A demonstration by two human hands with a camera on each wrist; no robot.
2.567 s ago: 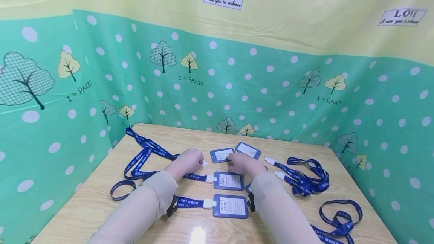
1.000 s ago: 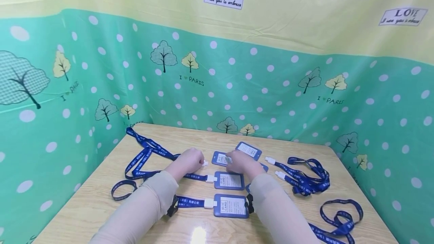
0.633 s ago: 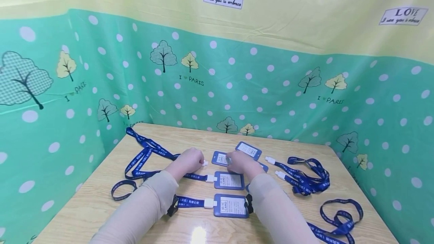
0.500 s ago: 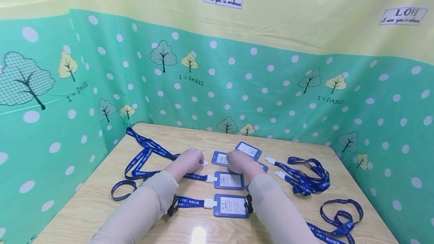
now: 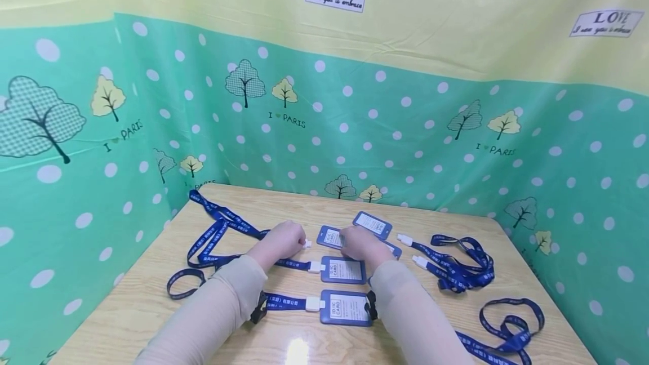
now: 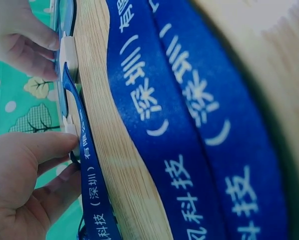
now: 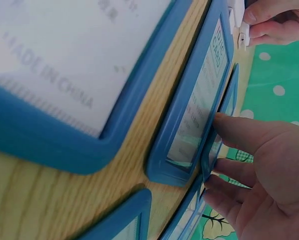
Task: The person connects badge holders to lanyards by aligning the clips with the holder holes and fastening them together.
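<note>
My left hand (image 5: 284, 240) pinches the white clip (image 6: 71, 129) of a blue lanyard (image 6: 92, 175) between thumb and fingers. To its right, my right hand (image 5: 361, 244) grips a blue-framed badge holder (image 5: 329, 236) by its edges, thumb on one side and fingertips on the other, as the right wrist view shows. The holder's slotted end faces the clip, with a small gap between them. Nearer to me lie two badge holders (image 5: 342, 270), (image 5: 346, 307), each joined to a lanyard's white clip (image 5: 314, 266).
Behind the right hand lies a loose badge holder (image 5: 372, 225); another (image 5: 394, 249) is partly covered by that hand. Two folded lanyards (image 5: 463, 266) with white clips lie to the right, a looped lanyard (image 5: 512, 325) nearer. Lanyard straps (image 5: 208, 241) spread over the wooden table (image 5: 127, 320) at left.
Since the earliest frame, the right hand has shifted the badge holder slightly toward me and turned it a little. The left hand stays at the clip; the last half second shows hardly any movement.
</note>
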